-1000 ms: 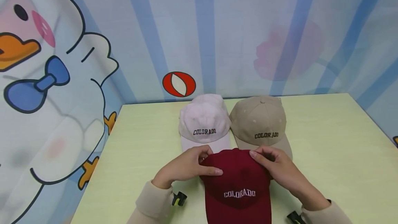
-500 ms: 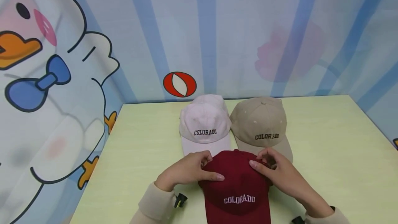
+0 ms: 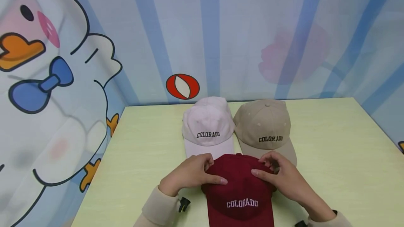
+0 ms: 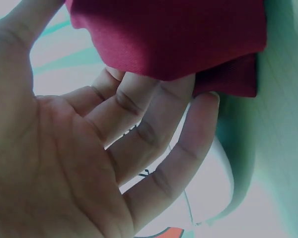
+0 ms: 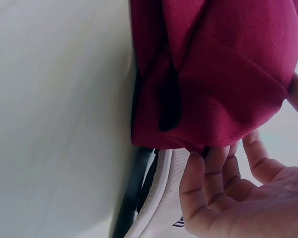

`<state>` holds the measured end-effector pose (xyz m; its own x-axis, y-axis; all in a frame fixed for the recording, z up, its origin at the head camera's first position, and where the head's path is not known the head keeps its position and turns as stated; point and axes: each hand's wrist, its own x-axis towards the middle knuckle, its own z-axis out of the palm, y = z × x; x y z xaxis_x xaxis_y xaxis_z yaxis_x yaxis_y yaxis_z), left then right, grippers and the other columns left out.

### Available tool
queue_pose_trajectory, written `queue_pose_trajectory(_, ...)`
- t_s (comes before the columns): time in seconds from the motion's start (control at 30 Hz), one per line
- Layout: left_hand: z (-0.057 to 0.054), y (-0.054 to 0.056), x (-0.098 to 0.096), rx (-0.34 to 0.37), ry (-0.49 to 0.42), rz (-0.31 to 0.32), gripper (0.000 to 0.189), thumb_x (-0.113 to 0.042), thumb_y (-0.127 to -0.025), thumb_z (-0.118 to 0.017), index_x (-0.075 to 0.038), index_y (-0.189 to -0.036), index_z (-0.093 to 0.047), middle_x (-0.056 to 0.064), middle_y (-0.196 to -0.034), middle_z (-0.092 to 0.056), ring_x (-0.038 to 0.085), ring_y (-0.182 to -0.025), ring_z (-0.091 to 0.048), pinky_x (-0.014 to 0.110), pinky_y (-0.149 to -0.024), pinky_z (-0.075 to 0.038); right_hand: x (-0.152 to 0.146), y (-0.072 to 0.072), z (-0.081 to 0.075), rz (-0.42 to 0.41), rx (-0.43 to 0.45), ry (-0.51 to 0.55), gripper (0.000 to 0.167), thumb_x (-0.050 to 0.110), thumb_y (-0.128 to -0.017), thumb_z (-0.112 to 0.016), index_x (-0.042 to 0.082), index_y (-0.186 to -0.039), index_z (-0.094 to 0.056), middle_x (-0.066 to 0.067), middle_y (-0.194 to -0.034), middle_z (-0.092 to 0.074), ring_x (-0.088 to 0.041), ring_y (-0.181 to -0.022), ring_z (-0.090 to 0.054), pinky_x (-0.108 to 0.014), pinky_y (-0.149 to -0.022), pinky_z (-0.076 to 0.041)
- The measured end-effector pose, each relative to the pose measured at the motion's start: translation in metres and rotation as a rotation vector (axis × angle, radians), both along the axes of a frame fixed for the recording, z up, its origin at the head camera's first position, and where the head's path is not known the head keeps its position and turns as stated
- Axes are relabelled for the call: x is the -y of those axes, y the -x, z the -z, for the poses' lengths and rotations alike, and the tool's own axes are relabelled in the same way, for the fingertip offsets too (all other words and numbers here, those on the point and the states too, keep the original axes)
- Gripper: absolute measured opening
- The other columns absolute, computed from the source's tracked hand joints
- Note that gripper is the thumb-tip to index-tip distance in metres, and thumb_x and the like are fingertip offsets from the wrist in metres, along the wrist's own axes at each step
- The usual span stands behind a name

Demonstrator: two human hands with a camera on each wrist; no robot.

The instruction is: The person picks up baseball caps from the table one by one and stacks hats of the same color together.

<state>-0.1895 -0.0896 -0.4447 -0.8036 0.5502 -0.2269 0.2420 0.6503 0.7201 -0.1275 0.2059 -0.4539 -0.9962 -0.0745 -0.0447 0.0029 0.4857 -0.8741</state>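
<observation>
A dark red baseball cap (image 3: 241, 185) with white COLORADO lettering sits at the front, its brim toward me and cut off by the frame's lower edge. My left hand (image 3: 190, 172) grips the crown's left side, thumb on top and fingers bent behind it. In the left wrist view, those fingers (image 4: 151, 111) reach under the cap's edge. On the other side, my right hand (image 3: 284, 178) holds the crown with its thumb on the fabric. The right wrist view shows its fingertips (image 5: 196, 161) at the cap's back edge, beside folds in the cloth.
Behind the red cap, a whitish-pink cap (image 3: 206, 120) and a beige cap (image 3: 265, 123) stand side by side on the pale yellow table (image 3: 148, 139). The red cap's crown overlaps both brims in the head view. A printed blue-striped backdrop (image 3: 236, 38) rises at the table's far edge.
The red cap's front has come slightly down toward me. Both thumbs have slid lower on the crown, the right one more. The two caps behind stay put.
</observation>
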Motion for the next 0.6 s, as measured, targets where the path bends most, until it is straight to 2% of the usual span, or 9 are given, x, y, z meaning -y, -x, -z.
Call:
queue_pose_trajectory(0.3, -0.010, 0.001, 0.004, -0.055, 0.020, -0.033, 0.054, -0.055, -0.075, -0.089, -0.018, -0.102, -0.061, -0.005, -0.084, -0.064, 0.011, -0.077, -0.060, 0.030, -0.070, -0.050, -0.004, 0.005, -0.004, -0.003, 0.012, -0.048, 0.043, 0.036, -0.088, -0.083, 0.010, -0.115, -0.063, -0.009, -0.103, -0.058, -0.021, -0.086, -0.058, -0.028, -0.071, -0.051)
queue_pose_trajectory(0.47, -0.016, 0.006, 0.009, -0.095, 0.003, -0.097, 0.054, -0.055, -0.078, -0.087, -0.016, -0.108, -0.064, -0.006, -0.088, -0.065, 0.012, -0.077, -0.061, 0.032, -0.069, -0.051, -0.010, 0.009, -0.008, 0.013, -0.022, -0.101, 0.045, 0.037, -0.090, -0.081, 0.009, -0.121, -0.064, -0.011, -0.108, -0.062, -0.021, -0.091, -0.061, -0.031, -0.075, -0.052)
queue_pose_trajectory(0.6, -0.020, 0.011, 0.011, -0.155, -0.024, -0.163, 0.052, -0.051, -0.081, -0.086, -0.014, -0.111, -0.066, -0.007, -0.088, -0.065, 0.011, -0.080, -0.062, 0.031, -0.070, -0.052, -0.013, 0.015, -0.014, 0.035, -0.083, -0.149, 0.046, 0.038, -0.093, -0.078, 0.008, -0.124, -0.063, -0.013, -0.118, -0.063, -0.024, -0.099, -0.062, -0.036, -0.078, -0.052)
